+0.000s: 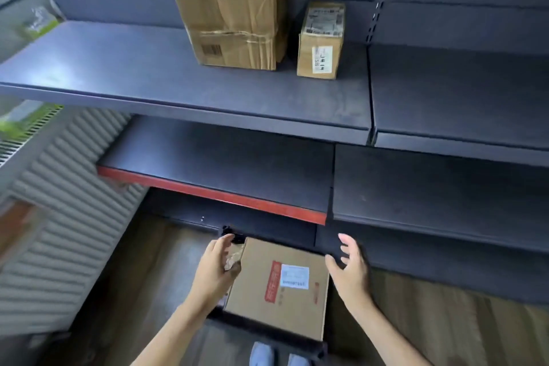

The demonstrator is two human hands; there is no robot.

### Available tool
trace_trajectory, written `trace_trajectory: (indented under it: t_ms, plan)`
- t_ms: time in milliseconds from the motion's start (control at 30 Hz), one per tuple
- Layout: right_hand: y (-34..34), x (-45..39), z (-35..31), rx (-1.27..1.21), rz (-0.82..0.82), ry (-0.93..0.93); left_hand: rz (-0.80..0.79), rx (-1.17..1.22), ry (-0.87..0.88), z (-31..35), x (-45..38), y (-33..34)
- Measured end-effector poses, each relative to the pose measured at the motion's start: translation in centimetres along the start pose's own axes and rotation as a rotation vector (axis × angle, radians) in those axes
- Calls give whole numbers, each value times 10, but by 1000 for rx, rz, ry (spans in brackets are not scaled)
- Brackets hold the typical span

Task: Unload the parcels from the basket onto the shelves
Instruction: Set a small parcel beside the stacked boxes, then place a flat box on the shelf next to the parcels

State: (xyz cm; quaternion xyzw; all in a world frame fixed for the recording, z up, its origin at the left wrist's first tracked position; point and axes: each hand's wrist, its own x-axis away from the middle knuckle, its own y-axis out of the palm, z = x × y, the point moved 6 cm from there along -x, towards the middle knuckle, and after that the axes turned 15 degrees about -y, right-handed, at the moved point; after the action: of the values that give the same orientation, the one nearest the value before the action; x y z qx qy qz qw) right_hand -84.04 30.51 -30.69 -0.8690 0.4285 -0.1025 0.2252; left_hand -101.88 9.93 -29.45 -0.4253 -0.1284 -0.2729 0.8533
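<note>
View from above of a person's two bare hands reaching down to a flat brown cardboard parcel with a white label and red print (277,285), which lies in a dark basket (267,331) on the wooden floor (142,291). The left hand (215,269), fingers spread, touches the parcel's left edge. The right hand (350,267), open and holding nothing, hovers just beside its right edge. Above, a dark grey metal shelf (148,74) carries a stack of large brown cardboard boxes (231,15) and, just beside them, a small upright brown labelled box (320,41). A lower red-edged shelf (214,169) lies between
</note>
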Motion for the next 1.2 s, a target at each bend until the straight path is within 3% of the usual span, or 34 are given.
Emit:
trace_trajectory:
  t_ms: [233, 467, 833, 1000, 1200]
  plan:
    - [48, 48, 30, 146, -248, 37, -174, -202, -105, -65, -12, 29]
    - [89, 70, 59, 231, -271, 139, -334, -300, -142, -125, -43, 56]
    - [153, 96, 226, 379, -327, 398, -362, -342, -360, -246, -130, 136]
    - [176, 100, 312, 403, -304, 474, -331, -286, -436, -294, -178, 187]
    - [185, 98, 372, 355, -132, 552, -352, -157, -517, -339, -205, 227]
